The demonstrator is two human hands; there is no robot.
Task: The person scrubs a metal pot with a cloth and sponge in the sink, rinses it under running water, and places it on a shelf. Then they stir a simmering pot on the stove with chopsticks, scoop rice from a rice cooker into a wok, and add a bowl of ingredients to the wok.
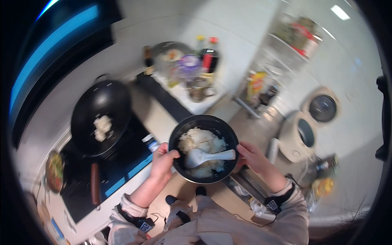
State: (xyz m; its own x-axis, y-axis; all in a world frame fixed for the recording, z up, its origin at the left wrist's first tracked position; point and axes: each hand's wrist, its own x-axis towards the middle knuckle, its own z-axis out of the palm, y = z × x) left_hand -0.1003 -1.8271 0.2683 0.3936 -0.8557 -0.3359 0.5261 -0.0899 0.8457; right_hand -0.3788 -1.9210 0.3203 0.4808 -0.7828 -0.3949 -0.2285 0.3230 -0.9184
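Observation:
Between both hands I hold a dark rice cooker inner pot [203, 179] by its rim. My left hand [163, 162] grips its left side, thumb over the edge. Its right side is in my right hand [252, 156], whose fingers are partly hidden. Cooked white rice [199, 139] covers part of the bottom. A white rice paddle [211, 156] lies in the pot, its handle pointing right. Left of the pot, a black wok [105, 92] with a brown handle [95, 183] sits over the cooktop. A clump of rice [102, 128] rests in the wok.
A beige rice cooker [296, 137] stands at right with its lid [323, 105] raised. Sauce bottles [211, 56] and jars crowd the back counter. A plate of food [55, 172] is beside the black cooktop [76, 199]. An open drawer [245, 186] lies below my right forearm.

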